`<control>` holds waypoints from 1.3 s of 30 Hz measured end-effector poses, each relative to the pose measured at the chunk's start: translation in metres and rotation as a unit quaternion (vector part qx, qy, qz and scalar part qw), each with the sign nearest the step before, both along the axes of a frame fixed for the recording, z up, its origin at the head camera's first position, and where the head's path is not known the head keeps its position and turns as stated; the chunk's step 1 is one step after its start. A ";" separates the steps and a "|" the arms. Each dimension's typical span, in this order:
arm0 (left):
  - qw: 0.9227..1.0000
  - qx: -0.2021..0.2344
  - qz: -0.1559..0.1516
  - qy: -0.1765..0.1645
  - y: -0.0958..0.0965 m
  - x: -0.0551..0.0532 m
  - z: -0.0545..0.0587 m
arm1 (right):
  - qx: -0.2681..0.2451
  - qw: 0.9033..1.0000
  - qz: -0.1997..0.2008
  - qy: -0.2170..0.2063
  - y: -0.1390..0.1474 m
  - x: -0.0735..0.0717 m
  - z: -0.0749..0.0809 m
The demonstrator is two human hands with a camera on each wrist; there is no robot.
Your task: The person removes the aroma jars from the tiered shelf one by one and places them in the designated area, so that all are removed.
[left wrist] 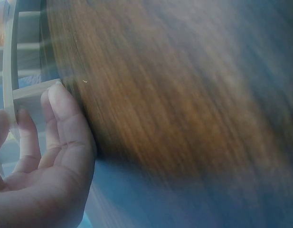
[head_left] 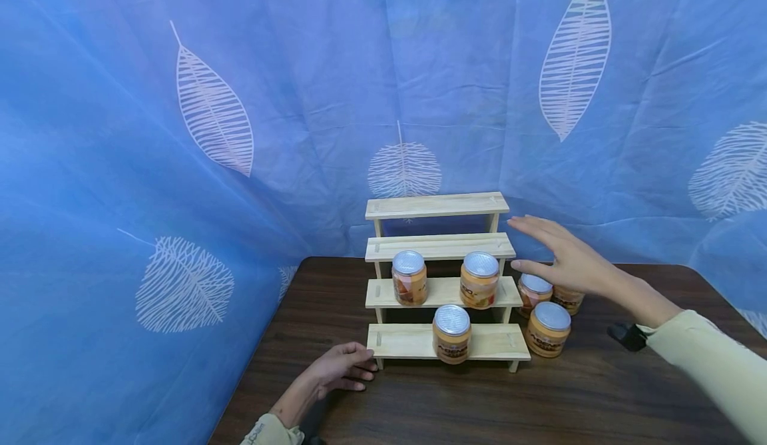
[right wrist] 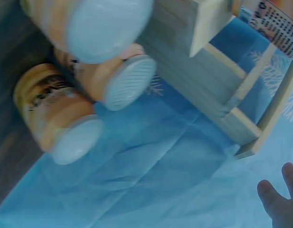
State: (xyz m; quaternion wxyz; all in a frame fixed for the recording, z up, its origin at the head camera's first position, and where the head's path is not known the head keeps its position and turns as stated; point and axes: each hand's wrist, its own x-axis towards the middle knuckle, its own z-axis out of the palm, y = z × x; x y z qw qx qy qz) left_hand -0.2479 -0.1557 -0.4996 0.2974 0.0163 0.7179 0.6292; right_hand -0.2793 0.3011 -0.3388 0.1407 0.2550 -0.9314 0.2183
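Observation:
A wooden tiered stand [head_left: 449,292] with four steps stands on the dark table. One orange jar with a silver lid [head_left: 452,335] sits on its lowest step. Two more, a left jar [head_left: 410,278] and a right jar [head_left: 479,280], stand on the second step up. My left hand [head_left: 343,368] grips the front left corner of the lowest step; in the left wrist view its thumb and fingers lie on either side of the board's end. To the right of the stand my right hand [head_left: 566,258] hovers with fingers extended, holding nothing, above a group of jars.
Three orange jars stand on the table right of the stand: a front jar [head_left: 548,330], a jar beside the stand [head_left: 533,293] and one partly hidden jar [head_left: 568,298]. A blue cloth [head_left: 323,98] with white leaf prints hangs behind the dark wooden table [head_left: 455,405].

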 end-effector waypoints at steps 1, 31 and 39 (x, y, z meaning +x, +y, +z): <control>1.000 -0.001 0.000 -0.001 0.000 0.000 0.000 | 0.001 1.000 0.006 0.003 -0.003 -0.002 0.002; 1.000 0.002 0.002 -0.002 0.000 0.000 0.001 | 0.078 0.990 0.115 -0.009 -0.095 -0.031 0.024; 1.000 0.003 0.003 0.000 0.001 0.001 0.000 | 0.109 0.986 0.129 -0.001 -0.113 -0.033 0.020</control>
